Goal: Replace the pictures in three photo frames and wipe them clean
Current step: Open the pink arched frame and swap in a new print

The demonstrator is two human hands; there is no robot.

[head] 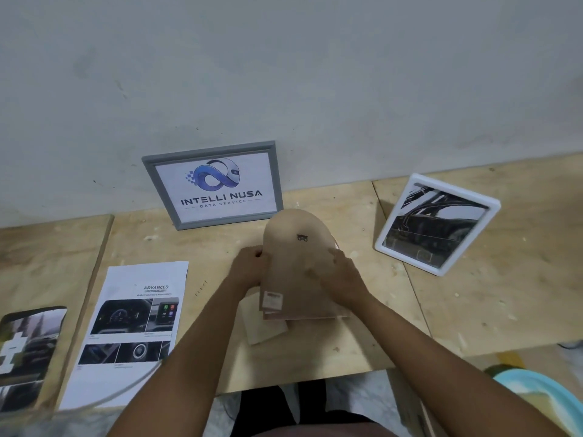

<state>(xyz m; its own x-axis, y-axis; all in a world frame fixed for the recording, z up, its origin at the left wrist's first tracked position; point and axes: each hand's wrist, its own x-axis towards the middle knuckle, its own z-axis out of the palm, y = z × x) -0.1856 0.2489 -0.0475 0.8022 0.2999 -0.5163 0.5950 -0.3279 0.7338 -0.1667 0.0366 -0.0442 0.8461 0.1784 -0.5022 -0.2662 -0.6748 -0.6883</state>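
Note:
I hold an arch-topped photo frame (295, 257) with its brown backing board toward me, tilted above the plywood table (410, 310). My left hand (249, 266) grips its left edge. My right hand (339, 275) lies on the right side of the backing, fingers curled over the edge. A small metal hanger (302, 237) sits near the top of the board. A grey frame (213, 184) with a logo picture leans on the wall behind. A white frame (437, 223) with a dark picture stands tilted at the right.
A printed sheet with car interior photos (126, 326) lies at the left, and another dark photo (28, 351) lies at the far left edge. A pale board piece (268, 329) lies under the held frame. A light blue basin (542, 395) sits low at the right.

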